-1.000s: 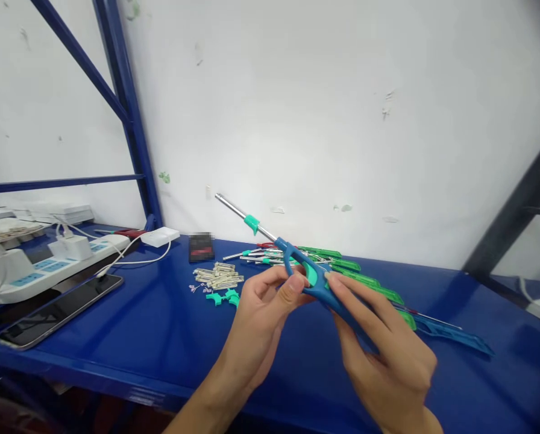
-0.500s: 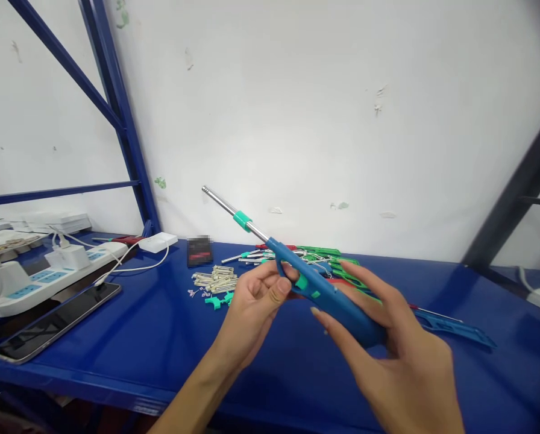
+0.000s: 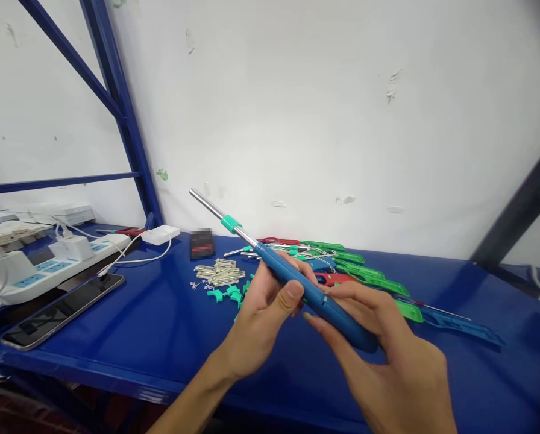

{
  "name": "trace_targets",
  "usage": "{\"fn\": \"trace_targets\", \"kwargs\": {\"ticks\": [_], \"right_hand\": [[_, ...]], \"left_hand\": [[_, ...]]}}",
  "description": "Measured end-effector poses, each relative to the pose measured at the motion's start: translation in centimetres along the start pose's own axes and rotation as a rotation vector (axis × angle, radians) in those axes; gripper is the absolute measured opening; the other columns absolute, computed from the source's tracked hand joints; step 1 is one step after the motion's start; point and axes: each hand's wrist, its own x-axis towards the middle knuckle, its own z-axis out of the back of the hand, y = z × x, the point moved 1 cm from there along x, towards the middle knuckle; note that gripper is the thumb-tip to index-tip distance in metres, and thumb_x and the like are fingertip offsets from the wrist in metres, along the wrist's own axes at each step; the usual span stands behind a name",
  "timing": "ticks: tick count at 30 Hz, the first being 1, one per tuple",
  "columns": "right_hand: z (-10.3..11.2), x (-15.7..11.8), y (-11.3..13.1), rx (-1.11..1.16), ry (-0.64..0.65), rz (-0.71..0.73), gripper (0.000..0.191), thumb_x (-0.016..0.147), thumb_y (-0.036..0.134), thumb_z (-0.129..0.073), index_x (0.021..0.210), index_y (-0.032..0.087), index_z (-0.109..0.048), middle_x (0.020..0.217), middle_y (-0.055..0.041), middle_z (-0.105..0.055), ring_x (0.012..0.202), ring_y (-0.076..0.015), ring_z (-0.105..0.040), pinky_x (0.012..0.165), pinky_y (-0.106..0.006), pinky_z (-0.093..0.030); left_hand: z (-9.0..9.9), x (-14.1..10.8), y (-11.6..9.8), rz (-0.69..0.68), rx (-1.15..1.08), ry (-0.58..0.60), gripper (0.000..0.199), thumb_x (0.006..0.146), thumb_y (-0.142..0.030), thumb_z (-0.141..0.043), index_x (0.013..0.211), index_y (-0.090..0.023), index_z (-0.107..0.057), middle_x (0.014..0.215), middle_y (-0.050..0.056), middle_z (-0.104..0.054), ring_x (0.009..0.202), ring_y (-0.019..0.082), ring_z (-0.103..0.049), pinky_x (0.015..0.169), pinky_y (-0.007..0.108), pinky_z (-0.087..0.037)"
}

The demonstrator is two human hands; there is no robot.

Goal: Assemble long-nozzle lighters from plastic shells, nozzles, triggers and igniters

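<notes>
A blue long-necked gas lighter [image 3: 313,294] is held slantwise above the table, its metal tube pointing up and left. Around that tube sits a green sleeve [image 3: 231,224]. My left hand [image 3: 263,304] is closed on the front of the blue body, its thumb lying along the near side. Farther back, my right hand [image 3: 387,343] grips the rear of the handle between thumb and fingers. The narrow edge of the body faces me, so the trigger side is mostly hidden. Behind the hands lie several green lighter shells [image 3: 372,277] and a blue shell [image 3: 462,325].
Small metallic parts [image 3: 220,272] and green plastic triggers [image 3: 229,293] lie on the blue table [image 3: 161,337]. A phone [image 3: 64,310], a white power strip [image 3: 53,274] with cables and a dark box [image 3: 202,245] are at the left. Blue rack posts [image 3: 116,102] flank the white wall.
The lighter has been rolled in my hands, so its narrow edge now faces me instead of its flat side with the trigger. My left thumb now lies along the body.
</notes>
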Motion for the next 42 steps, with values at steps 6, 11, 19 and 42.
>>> {"fn": "trace_targets", "kwargs": {"ticks": [6,11,19,42], "right_hand": [[0.2,0.1,0.2,0.159,0.049,-0.100,0.021,0.102,0.033,-0.071,0.122,0.033,-0.063,0.107,0.0068,-0.087,0.102,-0.0197,-0.083,0.084,-0.020,-0.067],[0.2,0.2,0.1,0.160,0.025,-0.094,0.009,0.103,0.033,-0.069,0.109,0.033,-0.063,0.109,0.0083,-0.086,0.102,-0.0179,-0.083,0.083,-0.017,-0.066],[0.2,0.4,0.0,0.085,0.019,-0.076,0.014,0.104,0.035,-0.067,0.118,0.033,-0.063,0.108,0.0082,-0.086,0.102,-0.0144,-0.083,0.081,-0.012,-0.063],[0.1,0.5,-0.3,0.047,0.046,-0.072,0.016,0.104,0.030,-0.066,0.119,0.031,-0.066,0.114,0.0032,-0.086,0.105,-0.0199,-0.083,0.079,-0.021,-0.068]], "left_hand": [[-0.7,0.0,-0.7,-0.062,0.013,0.013,0.014,0.111,-0.036,-0.063,0.112,-0.024,-0.056,0.106,-0.001,-0.058,0.086,0.009,-0.056,0.078,0.021,-0.049],[-1.0,-0.1,-0.4,-0.083,0.029,-0.015,0.014,0.111,-0.036,-0.063,0.112,-0.024,-0.057,0.108,0.000,-0.057,0.092,0.011,-0.055,0.085,0.023,-0.049],[-1.1,-0.1,0.0,-0.073,0.008,-0.033,0.014,0.110,-0.036,-0.064,0.110,-0.024,-0.056,0.108,0.000,-0.059,0.096,0.012,-0.057,0.089,0.026,-0.048],[-1.3,-0.2,0.8,-0.048,0.002,-0.100,0.015,0.109,-0.033,-0.066,0.111,-0.021,-0.058,0.109,0.001,-0.061,0.098,0.012,-0.063,0.090,0.027,-0.054]]}}
